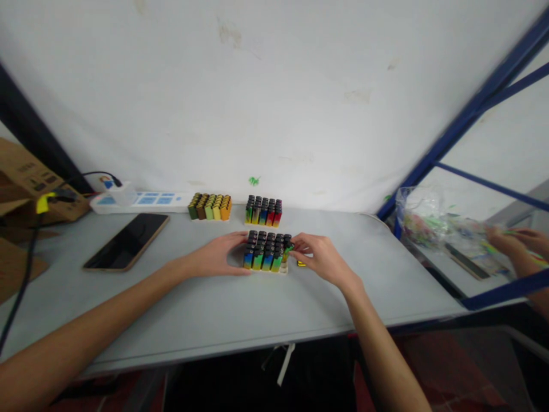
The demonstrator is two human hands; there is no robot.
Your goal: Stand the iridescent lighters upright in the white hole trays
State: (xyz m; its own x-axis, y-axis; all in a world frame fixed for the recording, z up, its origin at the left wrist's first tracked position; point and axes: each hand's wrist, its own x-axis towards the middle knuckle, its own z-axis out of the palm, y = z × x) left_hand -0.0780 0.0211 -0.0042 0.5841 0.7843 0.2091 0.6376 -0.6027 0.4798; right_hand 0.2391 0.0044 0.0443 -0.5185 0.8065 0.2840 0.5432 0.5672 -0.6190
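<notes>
While the person at the grey table is leaning both forearms inward, the front lighter tray is sitting between the two hands, its pale front right corner showing bare. The left hand is gripping the tray's left end, thumb reaching to the near corner and fingers curving behind the far one, presumably so that the packed lighters are not sliding or toppling. They are standing upright in close rows, black tops up, probably because the tray is keeping them in line. At the tray's right end, the right hand is pinching a green-yellow lighter between thumb and fingertips, and that lighter is leaning; I cannot tell whether its base is touching the tray. The right wrist is bending inward with the knuckles up, the forearm slanting from the near right, while the left forearm is lying low across the table, palm turned toward the tray. Just right of the tray, a small yellow object is resting below the right fingers, too hidden for me to name. Directly behind the tray a second block of lighters is standing, and behind it to the left a gold-topped block is waiting, perhaps set back to leave room. Left of the tray a smartphone is lying flat; far right, a co-worker's hands are working.
</notes>
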